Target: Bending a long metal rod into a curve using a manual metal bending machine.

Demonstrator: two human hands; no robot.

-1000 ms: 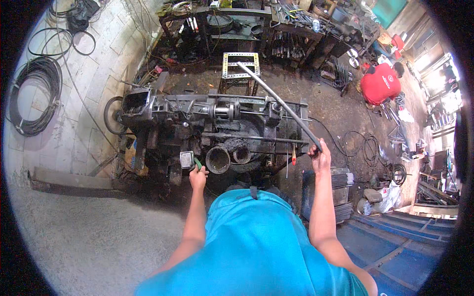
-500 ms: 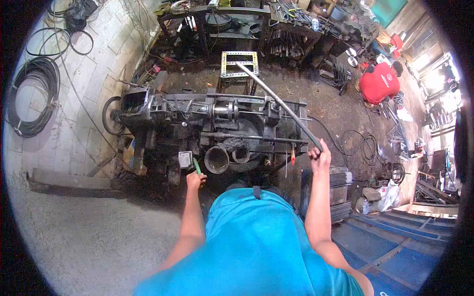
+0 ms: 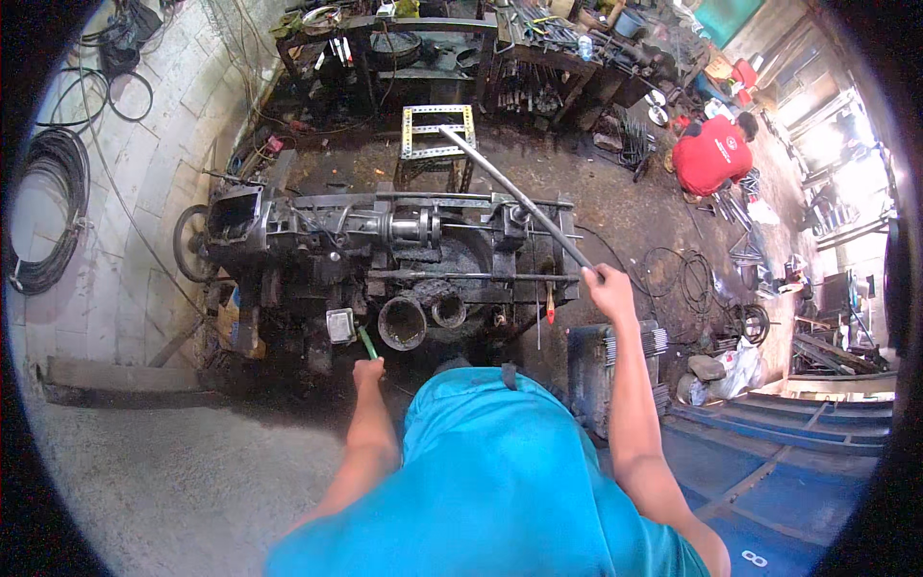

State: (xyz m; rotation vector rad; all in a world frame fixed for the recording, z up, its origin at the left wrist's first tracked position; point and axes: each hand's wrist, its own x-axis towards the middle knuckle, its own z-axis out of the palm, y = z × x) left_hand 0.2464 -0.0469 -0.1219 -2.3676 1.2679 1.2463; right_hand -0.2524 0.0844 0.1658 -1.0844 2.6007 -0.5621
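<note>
My right hand [image 3: 611, 292] is closed around the near end of a long grey metal rod [image 3: 519, 196]. The rod slants up to the left over a dark, greasy machine [image 3: 385, 226], its far end appearing over a yellow-and-white perforated metal stool [image 3: 437, 152]. My left hand [image 3: 367, 373] is closed on a green handle [image 3: 367, 340] at the machine's near side. Beside that handle are a small pale square box [image 3: 340, 326] and a round, open-mouthed metal cup [image 3: 402, 323]. Whether the rod touches the machine cannot be made out.
A stack of metal pieces [image 3: 615, 365] stands below my right forearm. Cables [image 3: 687, 274] loop over the floor on the right, near a crouching person in red [image 3: 712, 156]. A cluttered workbench [image 3: 567, 38] stands at the back. Coiled black hose [image 3: 48, 212] hangs on the left wall.
The whole view has shifted, so the scene sits farther left. My right hand's fingers have wrapped more fully around the rod, while my left hand stays on the green handle.
</note>
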